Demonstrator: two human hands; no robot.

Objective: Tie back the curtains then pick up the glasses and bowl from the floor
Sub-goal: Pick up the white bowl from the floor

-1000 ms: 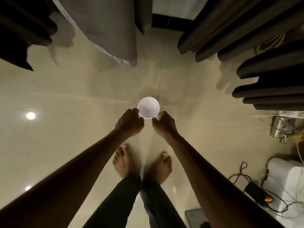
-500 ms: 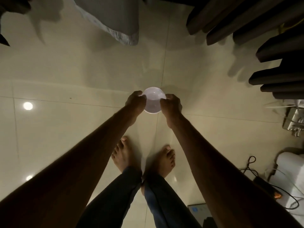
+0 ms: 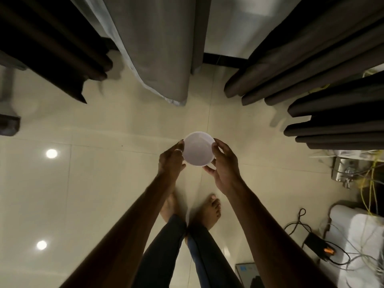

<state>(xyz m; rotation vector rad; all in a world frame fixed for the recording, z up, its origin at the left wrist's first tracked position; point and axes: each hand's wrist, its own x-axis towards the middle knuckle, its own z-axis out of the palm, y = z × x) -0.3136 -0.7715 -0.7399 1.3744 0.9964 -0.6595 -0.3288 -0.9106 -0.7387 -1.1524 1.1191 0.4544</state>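
The left hand and right hand clasp the bowl by opposite sides, clear of the floor; keeping it level with both hands on the rim should carry it safely. Compared with a second ago it sits higher, nearer the camera, and the right hand's fingers look looser.

Both hands, left and right, hold the white bowl above the floor.

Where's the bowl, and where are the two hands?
bowl [image 3: 198, 150]: head view, middle of its inside.
left hand [image 3: 170, 162]: head view, back of the hand.
right hand [image 3: 225, 164]: head view, back of the hand.
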